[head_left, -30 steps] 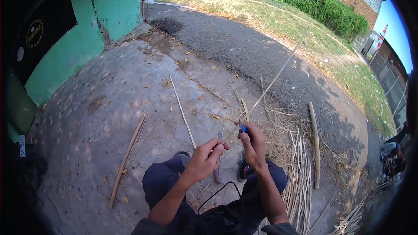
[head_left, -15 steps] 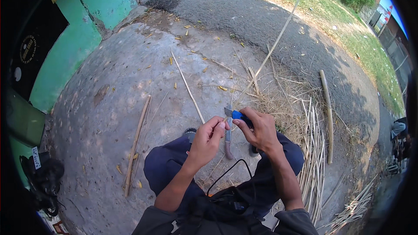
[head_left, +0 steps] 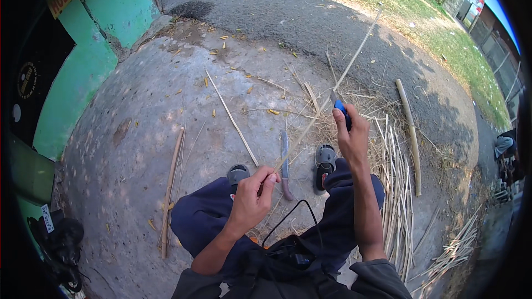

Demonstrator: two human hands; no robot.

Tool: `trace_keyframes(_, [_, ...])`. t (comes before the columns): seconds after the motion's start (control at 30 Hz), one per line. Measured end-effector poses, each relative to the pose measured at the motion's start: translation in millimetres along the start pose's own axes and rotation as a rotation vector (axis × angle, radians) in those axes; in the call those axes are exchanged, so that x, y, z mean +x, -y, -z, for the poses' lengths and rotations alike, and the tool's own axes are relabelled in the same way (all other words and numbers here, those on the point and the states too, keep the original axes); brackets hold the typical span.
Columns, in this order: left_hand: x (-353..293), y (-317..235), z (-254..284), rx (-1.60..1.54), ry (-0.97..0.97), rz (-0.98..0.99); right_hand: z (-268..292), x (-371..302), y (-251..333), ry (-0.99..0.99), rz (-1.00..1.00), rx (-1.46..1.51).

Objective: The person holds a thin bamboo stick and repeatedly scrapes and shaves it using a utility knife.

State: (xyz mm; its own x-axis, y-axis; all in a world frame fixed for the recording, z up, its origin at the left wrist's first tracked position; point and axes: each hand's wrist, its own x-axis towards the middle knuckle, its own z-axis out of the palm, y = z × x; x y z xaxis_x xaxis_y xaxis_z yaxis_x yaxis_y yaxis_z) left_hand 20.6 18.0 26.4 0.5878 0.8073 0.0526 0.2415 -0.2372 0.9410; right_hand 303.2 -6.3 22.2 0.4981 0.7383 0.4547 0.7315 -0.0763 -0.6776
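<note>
My left hand [head_left: 253, 196] pinches the near end of a long, thin bamboo strip [head_left: 356, 55], which slants up and away to the right. My right hand [head_left: 353, 135], wrapped around a blue utility knife [head_left: 340, 112], is farther out along the strip. The knife's blade is out and lies close to the strip; whether it touches I cannot tell. Below the strip, between my feet, a long knife with a brown handle [head_left: 286, 189] lies on the concrete. Another pale strip [head_left: 231, 117] rests on the ground just beyond my left hand.
A heap of split bamboo strips [head_left: 394, 199] lies to my right, beside a bamboo pole [head_left: 409, 133]. Dry shavings [head_left: 354, 108] are scattered ahead. To the left lies a brown stick [head_left: 173, 191]; a green wall [head_left: 83, 83] stands beyond. More strips [head_left: 457, 249] lie at lower right.
My right hand with the utility knife has moved outward along the strip, away from my left hand. The left hand keeps its pinch and is slightly lower. The view has shifted a little.
</note>
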Motion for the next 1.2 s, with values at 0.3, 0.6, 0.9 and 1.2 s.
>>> trace_keyframes(0.3, [-12, 24, 3, -0.364, 0.107, 0.13, -1, -3, 8, 0.126, -0.355, 0.857])
trace_keyframes(0.6, [13, 9, -2, -0.415, 0.243, 0.148, -26, -10, 32, 0.355, -0.4, 0.908])
trace_keyframes(0.9, [11, 34, -7, -0.249, 0.224, 0.092, -21, -4, 27, 0.11, -0.268, 0.672])
trace_keyframes(1.2, [6, 37, -6, -0.357, 0.054, 0.148, -39, -43, 42, 0.407, 0.22, 0.121])
